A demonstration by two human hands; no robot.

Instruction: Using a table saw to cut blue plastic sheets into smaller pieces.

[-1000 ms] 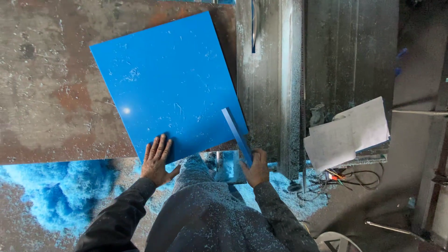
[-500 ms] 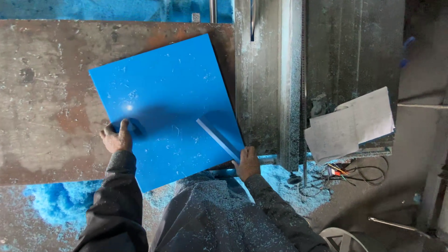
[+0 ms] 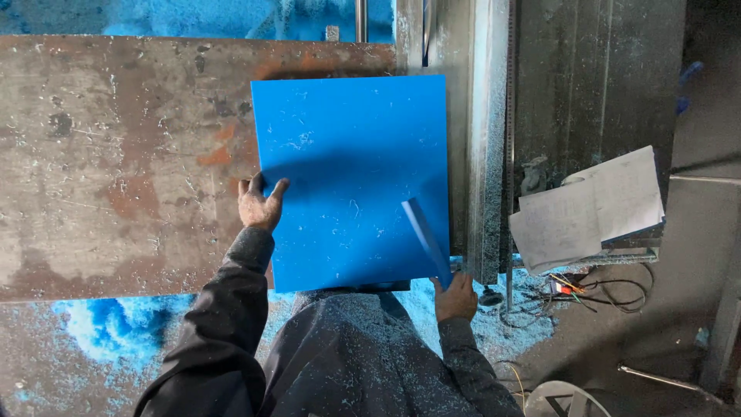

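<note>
A rusty steel table fills the left of the view, its brown surface scratched and speckled with pale chips. Below its near edge, blue shavings lie in a drift on the floor. The left hand rests at the left edge of a blue plastic sheet, fingers curled over that edge and thumb on top, so it grips the sheet from the side; the dark sleeve below it is dusted with chips.

The sheet lies flat on the table, square to it, with its right edge just beside a grey metal rail that runs up and down the view (the surface of the sheet carries scattered scratches and swarf). A narrow blue strip lies slantwise on the sheet's lower right part, running down to the near edge. There the right hand is closed around the lower end of the strip at the sheet's near right corner.

Right of the rail, loose white papers sit on a ledge, and coloured wires trail on the grey floor beneath them.
</note>
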